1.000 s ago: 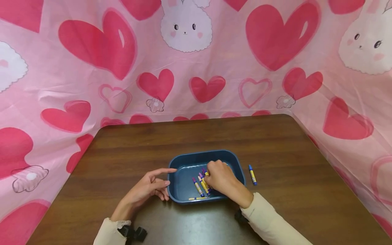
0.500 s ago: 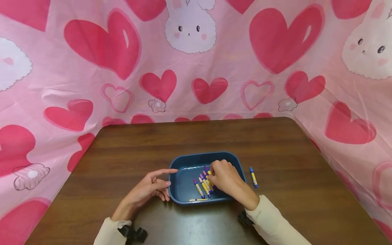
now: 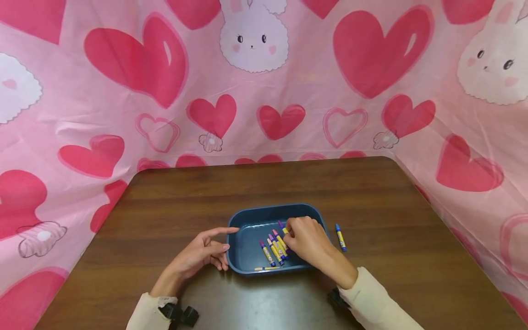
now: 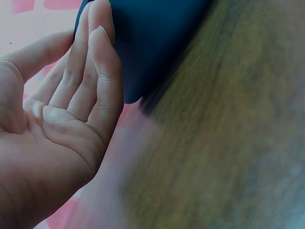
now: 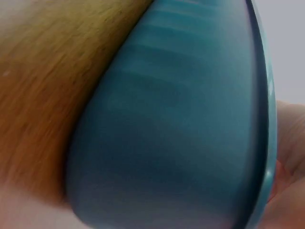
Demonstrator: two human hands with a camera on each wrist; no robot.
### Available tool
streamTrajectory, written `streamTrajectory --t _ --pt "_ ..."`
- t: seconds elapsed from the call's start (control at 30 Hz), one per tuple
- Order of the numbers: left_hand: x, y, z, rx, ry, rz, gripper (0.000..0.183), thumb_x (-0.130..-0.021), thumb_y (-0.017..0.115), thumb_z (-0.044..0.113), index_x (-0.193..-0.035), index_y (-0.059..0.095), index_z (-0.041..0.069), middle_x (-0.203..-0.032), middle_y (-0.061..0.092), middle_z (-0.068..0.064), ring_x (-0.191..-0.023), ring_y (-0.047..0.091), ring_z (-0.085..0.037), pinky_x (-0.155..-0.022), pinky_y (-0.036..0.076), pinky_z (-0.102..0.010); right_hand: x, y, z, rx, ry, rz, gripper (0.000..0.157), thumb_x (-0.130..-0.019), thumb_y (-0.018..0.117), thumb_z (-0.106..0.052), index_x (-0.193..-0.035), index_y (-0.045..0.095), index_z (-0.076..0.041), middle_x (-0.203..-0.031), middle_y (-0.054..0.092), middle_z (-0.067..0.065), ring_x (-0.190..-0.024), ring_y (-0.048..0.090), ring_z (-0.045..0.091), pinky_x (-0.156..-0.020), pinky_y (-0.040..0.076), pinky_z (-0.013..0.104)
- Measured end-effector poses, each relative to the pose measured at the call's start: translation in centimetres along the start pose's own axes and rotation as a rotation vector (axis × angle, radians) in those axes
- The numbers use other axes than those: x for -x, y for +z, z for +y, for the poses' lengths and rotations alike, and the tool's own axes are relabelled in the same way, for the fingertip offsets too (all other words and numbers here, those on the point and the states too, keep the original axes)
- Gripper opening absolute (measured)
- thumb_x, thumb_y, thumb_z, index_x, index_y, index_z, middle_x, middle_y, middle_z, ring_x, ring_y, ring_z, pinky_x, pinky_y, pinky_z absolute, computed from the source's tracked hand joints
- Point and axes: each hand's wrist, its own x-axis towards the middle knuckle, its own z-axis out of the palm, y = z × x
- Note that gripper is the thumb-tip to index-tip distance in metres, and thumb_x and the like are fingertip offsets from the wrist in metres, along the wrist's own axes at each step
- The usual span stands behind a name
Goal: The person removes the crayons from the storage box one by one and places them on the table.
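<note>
A blue rectangular tray [image 3: 251, 215] with rounded corners stands on the table. Inside it several crayons [image 3: 273, 248] with yellow wrappers and pink or purple tips lie side by side, slanted. My right hand [image 3: 307, 236] reaches into the tray's right half, fingers curled, and pinches a purple crayon [image 3: 283, 227] partly hidden behind it. In the right wrist view the tray's outer wall [image 5: 167, 124] covers most of that hand. My left hand [image 3: 202, 254] rests at the tray's left end, index finger straight over the rim, thumb and other fingers against the outside.
On the table to the right of the tray lies a blue crayon [image 3: 340, 237]. A thin yellowish stick-like piece [image 3: 266, 268] lies along the tray's near wall. The brown wooden table [image 3: 194, 192] is enclosed by a pink heart-print cloth [image 3: 247, 91].
My right hand has shifted slightly right inside the tray. The purple crayon at it has come apart from the others, which now lie more visible. My left hand stays put.
</note>
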Motion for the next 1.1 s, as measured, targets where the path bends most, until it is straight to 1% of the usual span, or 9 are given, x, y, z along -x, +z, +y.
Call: streamTrajectory --t 0.17,0.23,0.37,0.47,0.57,0.67,0.77,0.87,1.1 --pt "0.2 0.0 -0.1 -0.007 0.015 0.015 0.052 -0.101 0.052 0.002 -0.149 0.034 -0.005 -0.080 0.073 -0.012 -0.068 0.071 -0.021 -0.061 0.059 -0.032 1.1 -0.4 0.3 0.071 -0.033 0.047 0.036 -0.081 0.070 -0.008 -0.055 0.047 -0.016 -0.051 0.032 -0.007 -0.048 0.034 0.009 -0.042 0.024 0.024" --pt "0.3 0.0 0.0 -0.019 0.020 0.023 0.051 -0.101 0.052 0.002 -0.149 0.035 -0.005 -0.079 0.073 -0.013 -0.068 0.071 -0.022 -0.061 0.059 -0.032 1.5 -0.6 0.3 0.078 -0.039 0.061 0.036 -0.080 0.071 -0.008 -0.056 0.046 -0.017 -0.052 0.033 -0.006 -0.048 0.034 0.010 -0.042 0.025 0.024" --pt "0.3 -0.1 0.0 -0.038 0.015 0.030 0.051 -0.101 0.052 0.002 -0.149 0.036 -0.004 -0.080 0.073 -0.014 -0.068 0.071 -0.022 -0.062 0.059 -0.032 2.1 -1.2 0.4 0.060 -0.041 0.086 0.033 -0.079 0.072 -0.007 -0.058 0.049 -0.016 -0.053 0.034 -0.007 -0.050 0.035 0.010 -0.043 0.025 0.024" --pt "0.2 -0.1 -0.1 -0.045 0.007 0.030 0.051 -0.101 0.053 0.004 -0.149 0.036 -0.004 -0.080 0.073 -0.013 -0.069 0.071 -0.023 -0.063 0.059 -0.033 2.5 -1.6 0.8 0.048 -0.023 0.111 0.029 -0.078 0.072 -0.007 -0.059 0.052 -0.016 -0.053 0.036 -0.007 -0.051 0.037 0.010 -0.044 0.026 0.024" --pt "0.1 -0.1 -0.2 -0.047 0.007 0.027 0.051 -0.101 0.053 0.004 -0.149 0.036 -0.004 -0.081 0.073 -0.014 -0.069 0.071 -0.023 -0.063 0.059 -0.033 2.8 -2.0 1.4 0.035 0.012 0.132 0.018 -0.077 0.075 -0.008 -0.066 0.061 -0.013 -0.056 0.045 -0.007 -0.052 0.041 0.010 -0.046 0.033 0.024" --pt "0.0 0.0 -0.2 -0.043 0.006 0.027 0.051 -0.101 0.053 0.004 -0.149 0.036 -0.004 -0.080 0.073 -0.014 -0.069 0.071 -0.023 -0.063 0.059 -0.033 3.0 -2.4 2.0 0.008 0.050 0.149 0.008 -0.077 0.078 -0.007 -0.076 0.070 -0.007 -0.061 0.056 -0.003 -0.054 0.047 0.010 -0.050 0.042 0.026" --pt "0.0 0.0 -0.2 -0.040 0.006 0.030 0.051 -0.101 0.053 0.004 -0.148 0.036 -0.005 -0.080 0.073 -0.013 -0.069 0.071 -0.022 -0.063 0.059 -0.032 3.2 -2.9 2.6 -0.032 0.077 0.161 0.008 -0.077 0.078 -0.006 -0.081 0.073 -0.004 -0.065 0.062 -0.001 -0.057 0.051 0.010 -0.054 0.048 0.027" --pt "0.0 0.0 -0.2 -0.037 0.010 0.028 0.051 -0.101 0.053 0.004 -0.148 0.035 -0.005 -0.080 0.073 -0.012 -0.068 0.071 -0.022 -0.063 0.059 -0.032 3.4 -3.3 3.2 -0.080 0.096 0.169 0.008 -0.077 0.078 -0.005 -0.083 0.074 -0.003 -0.066 0.064 -0.002 -0.058 0.053 0.009 -0.057 0.052 0.026" --pt "0.0 0.0 -0.1 -0.035 0.009 0.027 0.051 -0.101 0.053 0.004 -0.148 0.035 -0.005 -0.080 0.073 -0.012 -0.069 0.071 -0.022 -0.064 0.059 -0.032 3.9 -4.7 4.7 -0.135 0.121 0.212 0.005 -0.078 0.075 -0.001 -0.082 0.073 -0.003 -0.069 0.066 -0.001 -0.060 0.056 0.009 -0.059 0.054 0.026"
